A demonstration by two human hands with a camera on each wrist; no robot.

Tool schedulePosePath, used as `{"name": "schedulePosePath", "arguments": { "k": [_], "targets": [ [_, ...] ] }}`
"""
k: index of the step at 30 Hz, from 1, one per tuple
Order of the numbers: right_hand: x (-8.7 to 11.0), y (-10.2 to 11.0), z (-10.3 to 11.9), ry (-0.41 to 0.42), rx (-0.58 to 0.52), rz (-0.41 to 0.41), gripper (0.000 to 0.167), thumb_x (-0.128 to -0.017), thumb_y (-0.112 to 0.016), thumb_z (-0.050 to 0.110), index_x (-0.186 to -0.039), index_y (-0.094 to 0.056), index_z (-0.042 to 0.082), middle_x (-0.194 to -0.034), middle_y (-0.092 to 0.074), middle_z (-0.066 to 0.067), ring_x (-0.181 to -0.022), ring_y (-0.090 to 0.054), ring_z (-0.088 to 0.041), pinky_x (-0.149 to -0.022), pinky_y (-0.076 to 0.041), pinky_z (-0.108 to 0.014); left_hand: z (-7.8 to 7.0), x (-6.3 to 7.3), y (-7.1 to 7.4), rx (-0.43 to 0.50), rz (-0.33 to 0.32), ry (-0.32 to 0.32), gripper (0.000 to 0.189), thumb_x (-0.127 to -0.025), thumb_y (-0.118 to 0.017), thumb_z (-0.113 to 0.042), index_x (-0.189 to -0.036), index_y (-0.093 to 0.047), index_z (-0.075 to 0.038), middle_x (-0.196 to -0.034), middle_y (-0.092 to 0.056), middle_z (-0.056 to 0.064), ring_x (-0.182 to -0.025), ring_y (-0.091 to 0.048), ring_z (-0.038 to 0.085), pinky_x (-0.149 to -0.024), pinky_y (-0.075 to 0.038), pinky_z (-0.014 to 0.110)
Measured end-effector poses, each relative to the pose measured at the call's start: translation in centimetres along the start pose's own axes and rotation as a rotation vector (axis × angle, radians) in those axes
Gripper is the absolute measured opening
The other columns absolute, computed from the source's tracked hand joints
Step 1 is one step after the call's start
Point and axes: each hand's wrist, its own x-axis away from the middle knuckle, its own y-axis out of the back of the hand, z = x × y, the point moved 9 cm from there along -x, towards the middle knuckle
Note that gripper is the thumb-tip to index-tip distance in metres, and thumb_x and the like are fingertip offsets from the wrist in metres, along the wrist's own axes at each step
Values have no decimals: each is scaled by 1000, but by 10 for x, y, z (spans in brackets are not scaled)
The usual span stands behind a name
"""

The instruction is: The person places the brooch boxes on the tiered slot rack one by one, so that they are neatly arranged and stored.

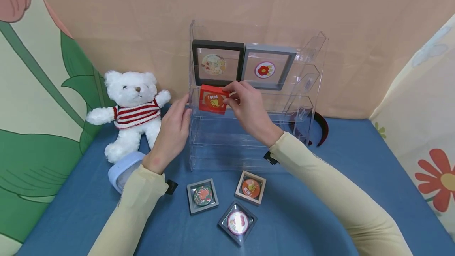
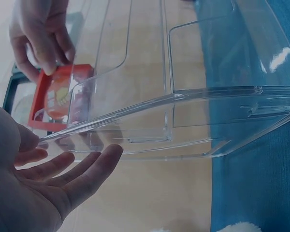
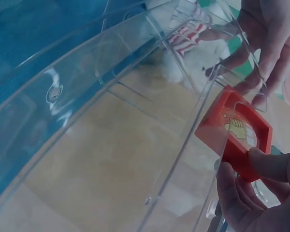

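Observation:
My right hand (image 1: 249, 104) pinches a small red display frame (image 1: 213, 100) by its right edge, thumb against fingers. The frame, with an orange disc and a yellow hand picture inside, is at the left end of a tier of the clear stepped display rack (image 1: 231, 163). In the right wrist view, the red frame (image 3: 237, 128) partly shows through the clear plastic. My left hand (image 1: 174, 123) holds the rack's left side panel, thumb at the front edge and fingers along the outer face (image 2: 67, 179). Higher up stand a black frame (image 1: 218, 82) and a grey frame (image 1: 270, 86).
On the blue cloth before the rack lie a small grey frame (image 1: 192, 208), a beige frame (image 1: 261, 194) and a dark frame (image 1: 227, 230). A white teddy bear (image 1: 131, 96) sits left, near a light-blue round object (image 1: 115, 175). A dark red curved band (image 1: 322, 127) lies behind the rack's right end.

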Motion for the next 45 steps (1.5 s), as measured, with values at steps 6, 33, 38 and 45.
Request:
{"name": "schedulePosePath", "arguments": {
  "k": [6,33,38,45],
  "targets": [
    [0,-6,1,8,17,23,26,-93,-72,5,-118,-68,5,-119,-64,-11,-100,-68,-21,-83,-59,-32,-1,0,0,-2,-8,-8,49,-106,-50,-9,-153,-38,1,-146,-49,19,-130,-50,33,-107,-43,53],
    [1,-15,4,65,8,57,37,-91,-76,5,-126,-64,7,-120,-63,-11,-100,-67,-21,-83,-59,-33,1,1,0,9,-10,-5,50,-106,-50,-9,-154,-38,-1,-145,-50,18,-129,-51,32,-106,-44,54],
    [4,-13,5,77,9,54,40,-91,-76,7,-128,-61,7,-122,-63,-12,-101,-67,-22,-84,-59,-37,0,1,0,7,-6,-2,50,-106,-50,-9,-154,-37,-1,-146,-49,18,-130,-50,33,-106,-44,54],
    [13,1,7,99,40,19,41,-92,-77,12,-129,-61,6,-123,-62,-11,-105,-64,-21,-87,-57,-36,0,2,0,0,-8,-6,50,-106,-50,-9,-153,-37,1,-146,-49,19,-131,-50,34,-106,-44,54]
  ]
}}
